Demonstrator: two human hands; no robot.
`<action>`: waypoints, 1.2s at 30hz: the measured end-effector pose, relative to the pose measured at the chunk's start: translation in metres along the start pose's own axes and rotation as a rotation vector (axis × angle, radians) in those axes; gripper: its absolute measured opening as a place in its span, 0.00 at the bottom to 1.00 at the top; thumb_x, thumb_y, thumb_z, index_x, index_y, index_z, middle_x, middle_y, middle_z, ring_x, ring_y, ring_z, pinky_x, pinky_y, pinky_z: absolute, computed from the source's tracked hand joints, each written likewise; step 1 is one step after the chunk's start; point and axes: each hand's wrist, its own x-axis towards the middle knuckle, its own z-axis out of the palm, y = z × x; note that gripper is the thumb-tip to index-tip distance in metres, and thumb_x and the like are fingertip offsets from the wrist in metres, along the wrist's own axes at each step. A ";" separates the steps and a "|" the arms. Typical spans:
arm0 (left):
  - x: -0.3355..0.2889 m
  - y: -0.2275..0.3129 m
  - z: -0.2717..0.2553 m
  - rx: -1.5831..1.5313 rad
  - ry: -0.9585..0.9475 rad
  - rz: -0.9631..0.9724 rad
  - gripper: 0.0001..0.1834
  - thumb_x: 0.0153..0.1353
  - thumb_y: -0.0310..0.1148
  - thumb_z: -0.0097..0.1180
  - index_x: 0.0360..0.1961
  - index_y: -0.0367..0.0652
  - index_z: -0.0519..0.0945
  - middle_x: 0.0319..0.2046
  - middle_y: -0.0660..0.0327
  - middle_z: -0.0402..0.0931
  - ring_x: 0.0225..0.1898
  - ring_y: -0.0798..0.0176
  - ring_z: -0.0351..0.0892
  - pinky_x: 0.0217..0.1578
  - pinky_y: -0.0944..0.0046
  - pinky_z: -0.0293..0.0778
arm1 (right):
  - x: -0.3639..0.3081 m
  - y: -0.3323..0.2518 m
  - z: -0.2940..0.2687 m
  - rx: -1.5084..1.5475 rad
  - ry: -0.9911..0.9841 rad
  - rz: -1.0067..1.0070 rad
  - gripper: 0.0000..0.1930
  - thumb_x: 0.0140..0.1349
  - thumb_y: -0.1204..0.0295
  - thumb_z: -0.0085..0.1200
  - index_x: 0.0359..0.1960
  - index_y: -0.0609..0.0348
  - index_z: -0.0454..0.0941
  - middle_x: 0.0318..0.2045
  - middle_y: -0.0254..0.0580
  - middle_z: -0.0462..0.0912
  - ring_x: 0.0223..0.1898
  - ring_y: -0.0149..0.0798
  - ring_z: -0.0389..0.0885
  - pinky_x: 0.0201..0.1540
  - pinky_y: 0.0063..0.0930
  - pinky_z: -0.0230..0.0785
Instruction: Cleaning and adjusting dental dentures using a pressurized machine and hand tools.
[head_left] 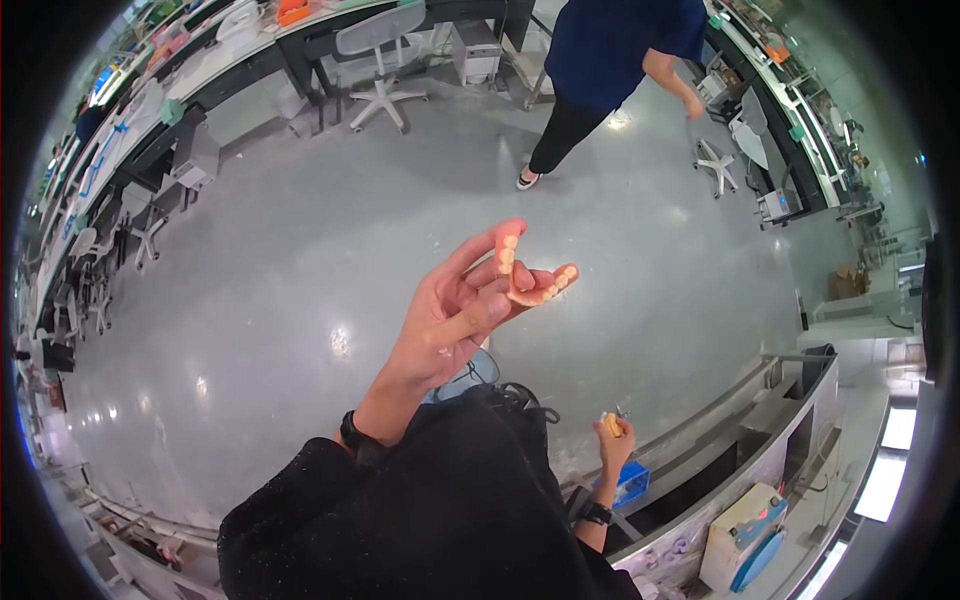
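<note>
The denture [527, 272], a pink horseshoe with a row of pale teeth, sits just above the picture's centre, pinched in my left hand [450, 315] between thumb and fingertips and raised over the grey floor [300, 300]; my right hand [614, 440], down at five o'clock, is clenched around a small yellowish piece [611, 425] just above a blue tray [632, 482] on the table [720, 440]; another person [600, 70] in a dark blue top stands at twelve o'clock; a white swivel chair [380, 60] stands at eleven o'clock beside a long table [250, 50].
</note>
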 end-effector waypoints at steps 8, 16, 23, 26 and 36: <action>0.165 -0.026 0.001 0.049 -0.051 0.050 0.30 0.64 0.26 0.52 0.66 0.36 0.58 0.46 0.59 0.72 0.55 0.59 0.74 0.61 0.57 0.67 | 0.149 -0.206 0.014 0.285 -0.109 -0.137 0.29 0.47 0.70 0.72 0.48 0.63 0.70 0.40 0.41 0.76 0.39 0.31 0.78 0.41 0.24 0.74; 0.320 -0.077 0.000 -0.047 0.047 -0.042 0.23 0.71 0.33 0.43 0.64 0.38 0.62 0.43 0.60 0.73 0.51 0.61 0.74 0.55 0.62 0.73 | 0.323 -0.355 0.032 0.191 -0.244 -0.527 0.34 0.41 0.68 0.74 0.50 0.61 0.70 0.41 0.40 0.75 0.44 0.36 0.76 0.46 0.31 0.70; 0.447 -0.108 0.037 -0.124 0.045 -0.004 0.24 0.71 0.33 0.43 0.65 0.37 0.59 0.42 0.59 0.73 0.49 0.60 0.75 0.53 0.61 0.73 | 0.463 -0.447 0.019 0.250 -0.342 -0.696 0.37 0.40 0.65 0.76 0.52 0.61 0.69 0.45 0.41 0.75 0.46 0.38 0.76 0.49 0.32 0.69; 0.501 -0.118 0.056 -0.143 0.060 0.061 0.25 0.71 0.34 0.44 0.65 0.36 0.60 0.41 0.59 0.73 0.48 0.60 0.75 0.52 0.61 0.74 | 0.525 -0.468 0.019 0.225 -0.411 -0.725 0.37 0.41 0.66 0.75 0.53 0.62 0.69 0.47 0.41 0.74 0.48 0.37 0.75 0.50 0.32 0.68; 0.667 -0.100 0.030 0.020 0.099 0.242 0.23 0.69 0.35 0.49 0.60 0.32 0.68 0.42 0.59 0.75 0.46 0.62 0.76 0.50 0.62 0.72 | 0.698 -0.544 0.092 0.091 -0.443 -0.804 0.36 0.40 0.63 0.76 0.51 0.62 0.70 0.46 0.43 0.76 0.46 0.41 0.77 0.47 0.33 0.70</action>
